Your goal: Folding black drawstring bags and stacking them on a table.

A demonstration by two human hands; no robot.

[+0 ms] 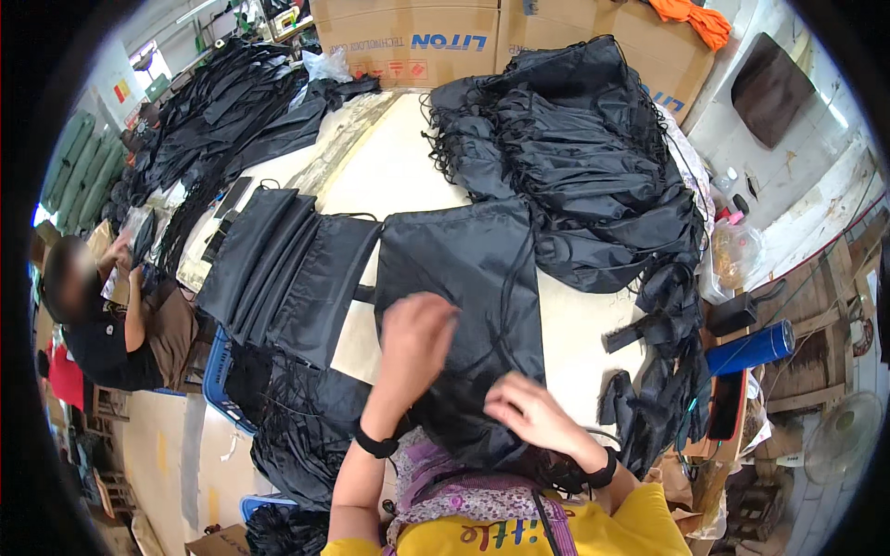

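Observation:
A black drawstring bag [461, 255] lies flat before me, its lower end reaching toward my lap. Thin black cord runs across its right side. My left hand [419, 341] is over the bag's left part, its fingers bent and smeared by motion. Lower down on the right, my right hand [538, 415] has its fingers curled together against the black fabric. Whatever those fingers pinch is hidden. Overlapping black bags [269, 264] lie in a neat row just left of this one.
A large heap of black bags [584, 148] covers the table's [394, 153] far right. Black strips [649, 371] lie along the right edge, near a blue cylinder [753, 348]. Cardboard boxes [408, 37] stand behind. At left sit a blue crate [219, 380] and another person [111, 320].

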